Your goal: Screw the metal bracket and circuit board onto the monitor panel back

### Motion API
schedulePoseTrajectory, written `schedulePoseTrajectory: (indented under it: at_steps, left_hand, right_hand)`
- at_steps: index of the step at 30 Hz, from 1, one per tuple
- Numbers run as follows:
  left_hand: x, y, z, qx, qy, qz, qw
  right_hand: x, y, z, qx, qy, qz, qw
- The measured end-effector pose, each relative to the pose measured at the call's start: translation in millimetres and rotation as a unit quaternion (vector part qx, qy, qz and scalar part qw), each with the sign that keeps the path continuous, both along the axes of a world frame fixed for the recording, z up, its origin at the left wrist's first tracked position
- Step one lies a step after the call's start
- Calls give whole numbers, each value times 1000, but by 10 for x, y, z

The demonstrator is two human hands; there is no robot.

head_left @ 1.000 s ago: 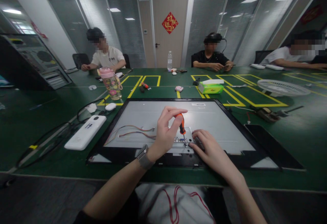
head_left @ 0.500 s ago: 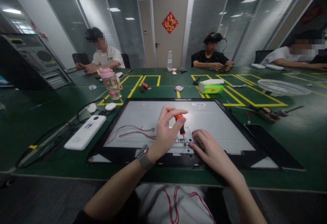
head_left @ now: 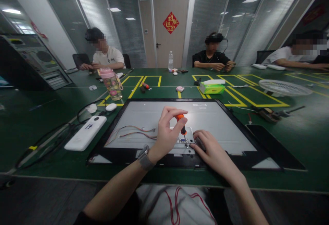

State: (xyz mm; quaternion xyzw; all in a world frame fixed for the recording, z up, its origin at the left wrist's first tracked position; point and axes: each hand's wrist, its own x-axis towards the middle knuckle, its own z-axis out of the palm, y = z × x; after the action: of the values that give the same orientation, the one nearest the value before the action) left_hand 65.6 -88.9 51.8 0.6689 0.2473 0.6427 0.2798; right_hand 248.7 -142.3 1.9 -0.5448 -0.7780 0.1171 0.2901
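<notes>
My left hand, with a watch on its wrist, is closed on a screwdriver with an orange and black handle. It stands nearly upright, its tip down at a small metal plate with a connector on it. My right hand rests to the right of that plate, thumb and fingers stretched out and apart around its edge. Beneath both hands lies a flat display panel with a grey metal back and black frame. Thin cables run across the panel left of my left hand.
A white power bank, black cables and a pink-lidded bottle stand or lie left. A black phone-like slab and a brown tool lie right. Beyond are a green tissue pack, a white ring-shaped grille and several seated people.
My hands and the screwdriver stay almost in place. Across the table, the person at the left has shifted their hands slightly.
</notes>
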Motion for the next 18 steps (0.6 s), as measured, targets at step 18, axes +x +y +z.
schedulePoseTrajectory:
  at_steps: [18]
  left_hand:
    - [14, -5, 5, -50, -27, -59, 997]
  right_hand:
    - [-4, 11, -1, 8, -1, -2, 1000]
